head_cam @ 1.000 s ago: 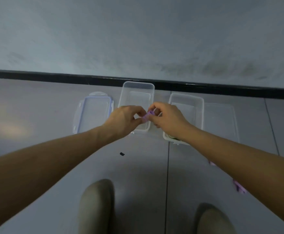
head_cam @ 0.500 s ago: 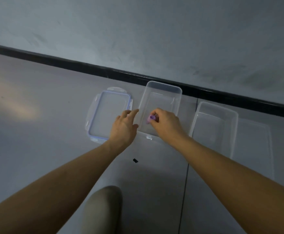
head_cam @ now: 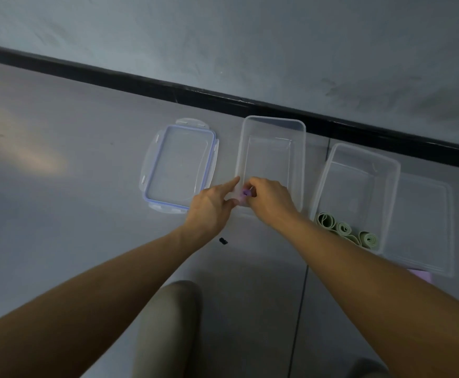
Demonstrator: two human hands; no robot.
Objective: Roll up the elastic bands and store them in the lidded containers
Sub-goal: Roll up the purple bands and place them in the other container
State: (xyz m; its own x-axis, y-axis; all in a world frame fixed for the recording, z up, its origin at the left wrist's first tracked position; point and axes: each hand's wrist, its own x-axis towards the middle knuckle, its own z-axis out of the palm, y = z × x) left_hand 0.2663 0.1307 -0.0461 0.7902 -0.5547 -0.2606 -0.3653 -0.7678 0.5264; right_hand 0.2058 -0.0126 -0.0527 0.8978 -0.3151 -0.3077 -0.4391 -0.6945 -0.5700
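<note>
Left hand (head_cam: pixel 212 205), fingers loose, closed in beside purple roll (head_cam: pixel 246 192) pinched by right hand (head_cam: pixel 270 199); seat it snug at container's (head_cam: pixel 301 165) 7 o'clock corner

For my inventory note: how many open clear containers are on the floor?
2. The middle container stands right of the blue-rimmed lid; the right container holds rolled green bands. None seems hidden.
</note>
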